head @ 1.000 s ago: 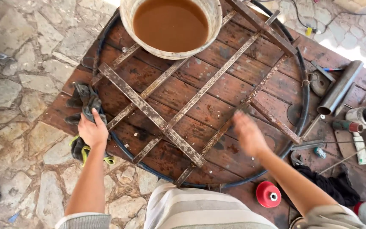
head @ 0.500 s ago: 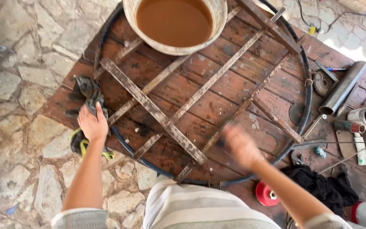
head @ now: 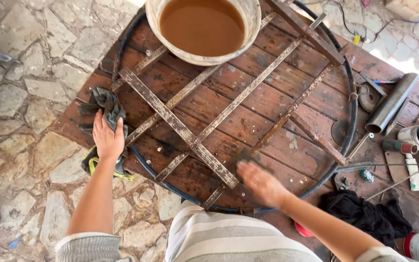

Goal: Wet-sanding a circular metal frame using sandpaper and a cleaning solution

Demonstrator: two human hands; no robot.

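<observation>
A: Hands, two. Left hand (head: 107, 138) lies flat, fingers spread, on dark work gloves (head: 104, 109) at the wooden tabletop's (head: 267, 97) edge. Right hand (head: 260, 182) is blurred over a rusty bar; its grip cannot be told.

B: Step?

A: Rubbing down the grille, likely; next stroke needs steady bracing.

B: Item?

A: Round metal grille (head: 229, 104): black hoop, rust-flecked crossbars, flat on the tabletop, bucket of brown liquid (head: 202, 26) atop.

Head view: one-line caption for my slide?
Left hand rests on dark gloves; blurred right hand rubs a rusty round metal frame below a bucket of brown liquid.
</observation>
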